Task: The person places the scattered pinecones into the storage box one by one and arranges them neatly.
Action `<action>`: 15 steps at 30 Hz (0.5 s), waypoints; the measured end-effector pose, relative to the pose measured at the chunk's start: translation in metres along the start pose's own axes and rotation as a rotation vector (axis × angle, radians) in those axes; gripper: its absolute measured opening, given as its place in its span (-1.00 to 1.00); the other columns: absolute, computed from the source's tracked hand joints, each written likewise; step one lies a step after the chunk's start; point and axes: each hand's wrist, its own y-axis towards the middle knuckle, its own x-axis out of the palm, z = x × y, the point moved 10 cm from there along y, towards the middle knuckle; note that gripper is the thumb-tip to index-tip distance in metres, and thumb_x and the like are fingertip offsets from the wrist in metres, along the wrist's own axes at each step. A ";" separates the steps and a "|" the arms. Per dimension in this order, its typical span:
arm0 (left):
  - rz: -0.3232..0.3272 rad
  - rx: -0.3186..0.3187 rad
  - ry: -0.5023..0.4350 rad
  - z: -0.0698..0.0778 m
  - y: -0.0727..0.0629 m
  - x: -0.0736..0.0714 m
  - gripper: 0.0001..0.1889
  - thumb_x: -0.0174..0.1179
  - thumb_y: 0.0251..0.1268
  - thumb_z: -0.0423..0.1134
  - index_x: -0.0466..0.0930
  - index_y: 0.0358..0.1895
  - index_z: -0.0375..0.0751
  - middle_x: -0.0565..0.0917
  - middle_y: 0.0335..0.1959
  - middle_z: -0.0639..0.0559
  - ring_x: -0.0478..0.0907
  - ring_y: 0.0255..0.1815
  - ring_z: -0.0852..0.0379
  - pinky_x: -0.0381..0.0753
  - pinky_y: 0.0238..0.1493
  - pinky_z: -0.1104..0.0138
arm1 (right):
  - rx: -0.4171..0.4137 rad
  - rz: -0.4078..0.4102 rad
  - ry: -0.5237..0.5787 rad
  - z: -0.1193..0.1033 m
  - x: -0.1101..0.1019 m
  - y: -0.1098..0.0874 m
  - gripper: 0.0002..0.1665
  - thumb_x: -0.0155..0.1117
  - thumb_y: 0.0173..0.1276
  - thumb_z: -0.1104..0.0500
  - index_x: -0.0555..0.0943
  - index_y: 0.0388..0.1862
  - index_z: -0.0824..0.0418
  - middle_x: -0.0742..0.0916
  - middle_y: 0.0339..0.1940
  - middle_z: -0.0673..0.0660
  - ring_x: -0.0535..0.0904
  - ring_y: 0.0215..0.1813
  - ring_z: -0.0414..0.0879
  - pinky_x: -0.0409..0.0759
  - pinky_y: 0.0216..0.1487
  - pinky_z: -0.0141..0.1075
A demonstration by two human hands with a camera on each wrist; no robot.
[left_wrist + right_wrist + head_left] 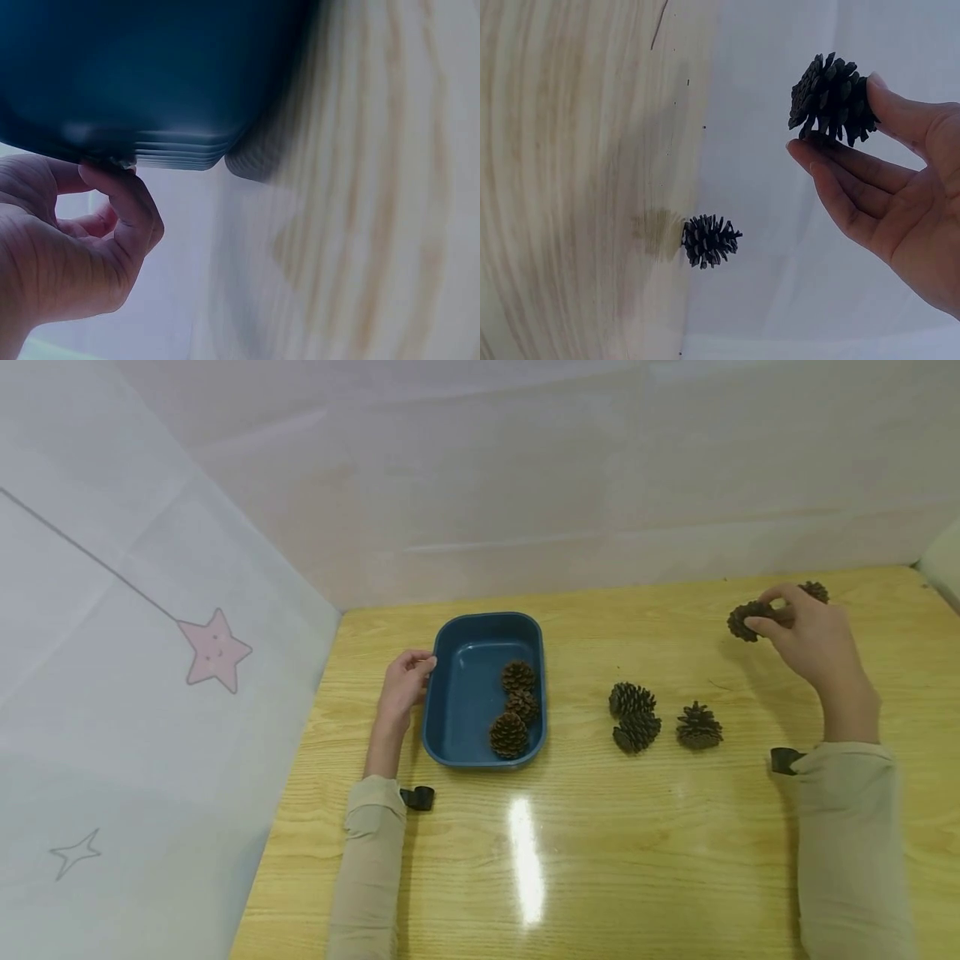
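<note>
My right hand (813,635) pinches a dark brown pine cone (748,621) between thumb and fingers, above the table's back right. In the right wrist view the held pine cone (834,101) is off the surface. My left hand (405,685) grips the left rim of a deep blue rectangular tub (457,756); its curled fingers (124,199) touch the rim in the left wrist view. Three pine cones (510,735) lie along the tub's right side. Right of the tub, two touching pine cones (636,731) and a separate pine cone (699,725) stand on the table.
Another pine cone (814,591) sits near the back edge behind my right hand, and also shows as a lone pine cone (709,240) in the right wrist view. The wooden table (615,860) meets a pale draped wall (510,502) at the back.
</note>
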 end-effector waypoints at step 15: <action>0.018 -0.001 -0.001 0.002 0.002 -0.001 -0.67 0.15 0.58 -0.19 0.56 0.23 -0.30 0.51 -0.25 0.03 0.57 -0.39 0.20 0.55 -0.46 0.43 | -0.055 -0.060 -0.041 -0.018 0.006 0.010 -0.36 0.11 0.64 -0.10 0.42 0.36 0.40 0.60 0.10 0.67 0.53 0.07 0.59 0.42 0.00 0.42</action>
